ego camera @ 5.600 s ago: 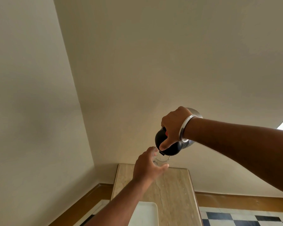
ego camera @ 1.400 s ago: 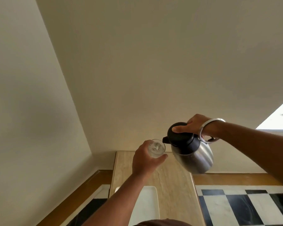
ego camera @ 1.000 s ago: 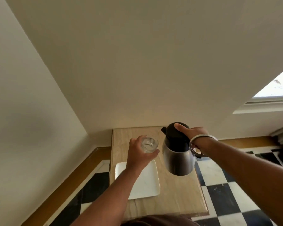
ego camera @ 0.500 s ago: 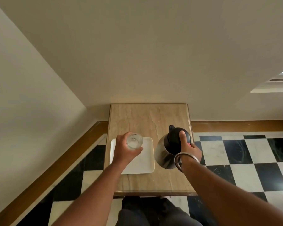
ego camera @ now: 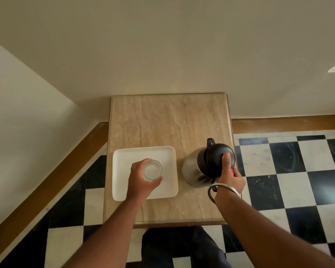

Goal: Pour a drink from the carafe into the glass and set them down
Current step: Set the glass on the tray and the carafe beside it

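A small stone-topped table (ego camera: 162, 120) stands against the wall, its top a pale veined beige with a rounded edge. On the near left part of the top lies a square white plate (ego camera: 122, 163), close to the left edge and a little back from the near edge.

The person's left hand (ego camera: 141, 180) reaches over that plate and is wrapped around a clear glass (ego camera: 152, 170), fingers curled around its far side and the thumb closing on the near right side. The glass stands upright over the middle of the plate; whether its base actually touches the plate I cannot tell from here, as the hand hides the bottom. What is inside looks pale and clear.

To the right, near the right edge of the top, is the carafe (ego camera: 193, 171), a steel body with a black lid and a short black spout pointing towards the far edge. It is nearly upright, leaning slightly. The right hand (ego camera: 230, 178) grips its handle from the near side, fingers closed around it and the thumb laid flat on top of the black lid. A bit of red shows by the handle under the hand. A metal bangle (ego camera: 223, 189) hangs loose on that wrist.

The glass and carafe are near each other but apart, bare stone showing between plate and carafe. Black-and-white checkered floor (ego camera: 278, 171) surrounds the table.
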